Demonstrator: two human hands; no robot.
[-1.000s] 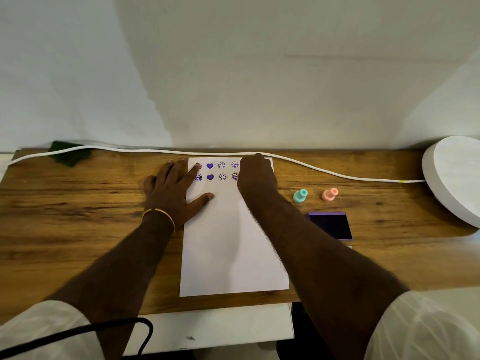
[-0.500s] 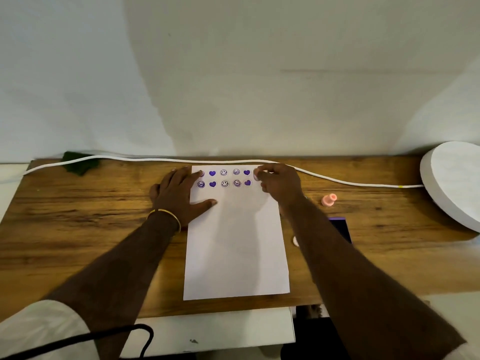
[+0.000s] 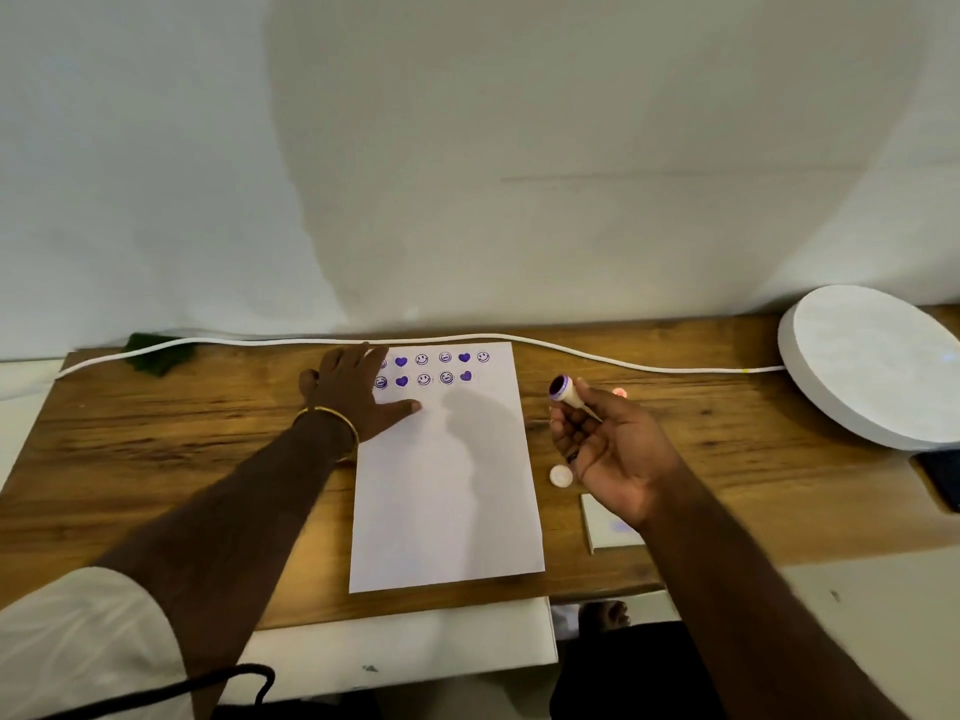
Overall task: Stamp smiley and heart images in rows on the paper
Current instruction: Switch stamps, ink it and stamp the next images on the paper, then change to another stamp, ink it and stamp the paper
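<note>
I hold the stamp pinched in my right hand, lifted off the surface just right of the paper, its inked purple face turned up toward me. My left hand lies flat, fingers spread, pinning the paper's far left corner. Two rows of prints run across the far end; the second row lacks its last mark. By my judgement the step in hand is changing or re-inking stamps; the next move calls for placing a smiley just beyond the last heart.
</note>
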